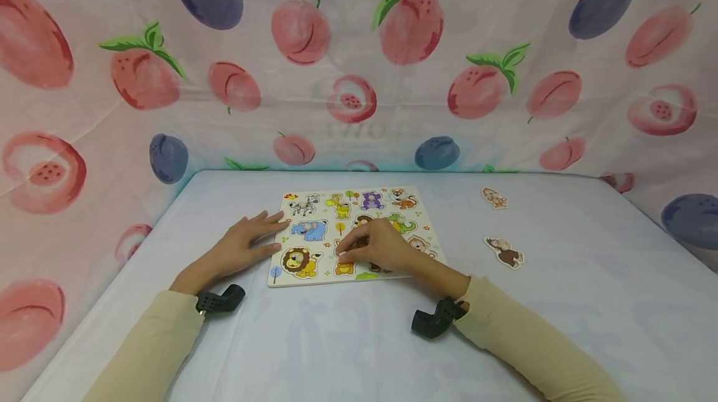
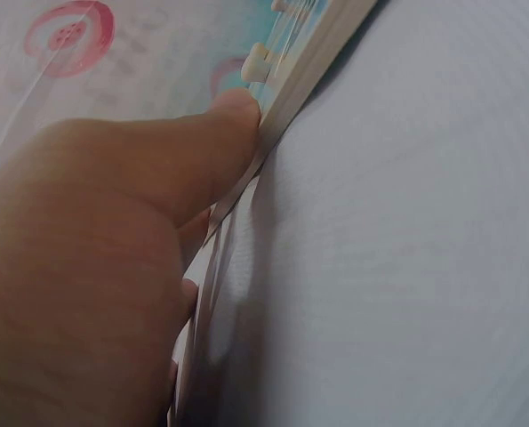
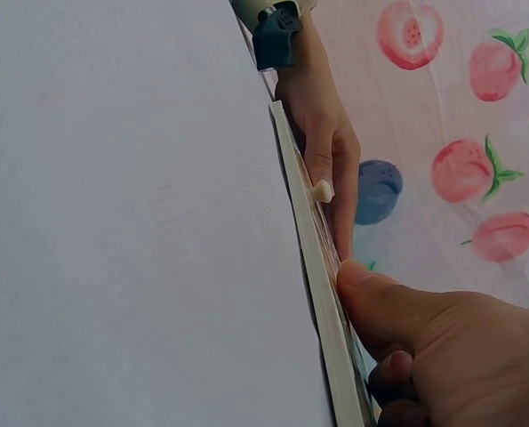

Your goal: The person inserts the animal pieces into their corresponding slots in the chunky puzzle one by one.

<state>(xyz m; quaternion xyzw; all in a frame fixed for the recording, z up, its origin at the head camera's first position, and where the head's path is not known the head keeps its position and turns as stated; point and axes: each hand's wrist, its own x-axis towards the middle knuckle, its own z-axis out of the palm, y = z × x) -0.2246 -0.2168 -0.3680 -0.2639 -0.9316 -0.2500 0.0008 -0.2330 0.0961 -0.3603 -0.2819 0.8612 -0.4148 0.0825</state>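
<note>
A wooden animal peg puzzle board (image 1: 320,280) lies flat on the table. My left hand (image 1: 247,245) rests at its left edge, fingers stretched out. In the left wrist view the thumb (image 2: 202,156) touches that edge near a peg (image 2: 257,64). Over the front middle of the board, my right hand (image 1: 387,246) pinches an orange long-eared animal puzzle piece (image 1: 344,269) between thumb and fingers; the pinch point is partly hidden. Beside it sits a lion piece (image 1: 300,262), with an elephant piece (image 1: 310,230) behind. The right hand covers several other animals.
Right of the board, a monkey piece (image 1: 494,198) and a brown-bodied animal piece (image 1: 505,253) lie loose on the white tablecloth (image 1: 314,339). A fruit-printed curtain (image 1: 359,47) stands behind the table. Each wrist carries a black camera mount (image 1: 437,319).
</note>
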